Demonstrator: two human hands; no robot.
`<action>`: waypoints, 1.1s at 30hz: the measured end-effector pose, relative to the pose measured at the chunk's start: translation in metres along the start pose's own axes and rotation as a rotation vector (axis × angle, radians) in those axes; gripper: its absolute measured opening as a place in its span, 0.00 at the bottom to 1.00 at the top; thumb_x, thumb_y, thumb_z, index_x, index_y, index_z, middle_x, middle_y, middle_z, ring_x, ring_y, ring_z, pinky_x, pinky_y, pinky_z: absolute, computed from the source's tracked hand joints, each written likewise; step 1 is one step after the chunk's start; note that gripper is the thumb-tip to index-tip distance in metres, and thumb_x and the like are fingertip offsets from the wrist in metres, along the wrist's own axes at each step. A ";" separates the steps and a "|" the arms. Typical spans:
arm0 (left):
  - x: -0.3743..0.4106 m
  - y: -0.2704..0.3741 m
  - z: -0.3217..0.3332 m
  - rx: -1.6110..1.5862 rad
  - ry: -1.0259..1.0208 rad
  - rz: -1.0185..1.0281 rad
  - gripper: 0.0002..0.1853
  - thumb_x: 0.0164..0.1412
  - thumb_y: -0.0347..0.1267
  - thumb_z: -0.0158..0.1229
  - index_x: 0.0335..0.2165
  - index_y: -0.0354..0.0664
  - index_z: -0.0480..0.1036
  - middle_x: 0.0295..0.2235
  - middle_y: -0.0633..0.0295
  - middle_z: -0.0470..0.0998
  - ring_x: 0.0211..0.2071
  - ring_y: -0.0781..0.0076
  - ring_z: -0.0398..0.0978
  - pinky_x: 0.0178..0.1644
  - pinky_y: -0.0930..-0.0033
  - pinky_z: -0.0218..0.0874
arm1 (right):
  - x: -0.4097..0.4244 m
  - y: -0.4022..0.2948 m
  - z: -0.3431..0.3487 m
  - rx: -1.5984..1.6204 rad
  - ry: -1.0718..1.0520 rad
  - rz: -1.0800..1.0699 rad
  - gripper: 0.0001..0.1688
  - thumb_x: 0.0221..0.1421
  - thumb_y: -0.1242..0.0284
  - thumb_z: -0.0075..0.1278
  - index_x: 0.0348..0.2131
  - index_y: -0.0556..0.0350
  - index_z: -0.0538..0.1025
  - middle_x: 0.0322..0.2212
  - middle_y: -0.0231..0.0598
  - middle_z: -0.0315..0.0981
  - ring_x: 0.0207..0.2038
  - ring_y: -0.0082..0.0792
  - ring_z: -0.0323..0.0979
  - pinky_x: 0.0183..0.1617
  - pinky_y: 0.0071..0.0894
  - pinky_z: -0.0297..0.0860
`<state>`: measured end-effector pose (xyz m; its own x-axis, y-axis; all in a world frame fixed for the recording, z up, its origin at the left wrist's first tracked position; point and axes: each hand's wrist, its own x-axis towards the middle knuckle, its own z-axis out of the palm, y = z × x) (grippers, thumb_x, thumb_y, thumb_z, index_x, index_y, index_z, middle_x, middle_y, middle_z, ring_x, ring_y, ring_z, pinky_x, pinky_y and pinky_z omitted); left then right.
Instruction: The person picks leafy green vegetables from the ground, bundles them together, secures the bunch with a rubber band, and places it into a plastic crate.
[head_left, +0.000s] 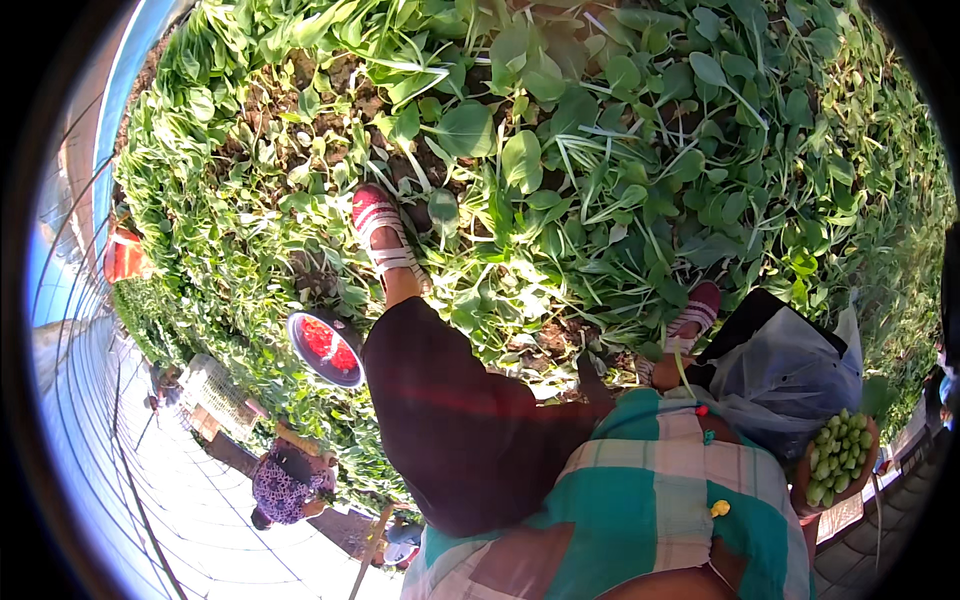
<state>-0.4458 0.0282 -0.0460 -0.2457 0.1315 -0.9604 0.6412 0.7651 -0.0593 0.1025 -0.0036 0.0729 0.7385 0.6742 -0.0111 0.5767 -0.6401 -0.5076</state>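
Note:
On the right side, beside my torso, my right hand (864, 454) is closed around a bunch of leafy greens (834, 456), its pale green stem ends facing the camera. My left hand is out of view. A translucent plastic bag (784, 375) lies between that bunch and my foot in a striped sandal (694, 315). Leafy green plants (540, 165) with broad leaves and pale stalks spread before me, some lying loose. Left of my dark-clothed knee stands a round metal basin (294, 351) with a heap of small red strips (326, 343) in it.
At lower left a person in a patterned top (289, 480) bends over the plants, near a light plastic crate (217, 394). An orange-red bag or container (126, 255) lies at the left edge. My other sandalled foot (381, 229) stands among the plants.

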 end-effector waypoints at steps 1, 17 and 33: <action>-0.006 0.013 -0.013 0.022 -0.005 -0.014 0.13 0.58 0.31 0.50 0.42 0.40 0.69 0.33 0.54 0.76 0.33 0.60 0.75 0.38 0.63 0.68 | 0.006 -0.005 0.002 -0.021 0.002 0.013 0.46 0.41 0.73 0.57 0.57 0.62 0.54 0.52 0.53 0.58 0.52 0.46 0.61 0.56 0.44 0.59; 0.072 0.299 -0.168 0.327 -0.039 0.323 0.12 0.56 0.30 0.50 0.41 0.40 0.70 0.33 0.54 0.76 0.33 0.58 0.75 0.38 0.63 0.67 | 0.010 -0.180 0.055 -0.273 0.143 0.238 0.45 0.43 0.72 0.58 0.56 0.61 0.52 0.51 0.54 0.57 0.51 0.49 0.61 0.55 0.45 0.61; 0.199 0.366 -0.325 0.897 -0.328 0.501 0.12 0.55 0.29 0.51 0.39 0.40 0.70 0.33 0.54 0.76 0.33 0.56 0.75 0.38 0.63 0.66 | -0.046 -0.296 0.097 -0.574 0.300 0.363 0.46 0.34 0.79 0.57 0.55 0.58 0.57 0.50 0.48 0.60 0.52 0.50 0.59 0.57 0.45 0.56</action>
<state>-0.4962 0.5387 -0.1707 0.3147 0.0236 -0.9489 0.9461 -0.0878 0.3116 -0.1363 0.1904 0.1405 0.9337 0.3067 0.1847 0.3094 -0.9508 0.0144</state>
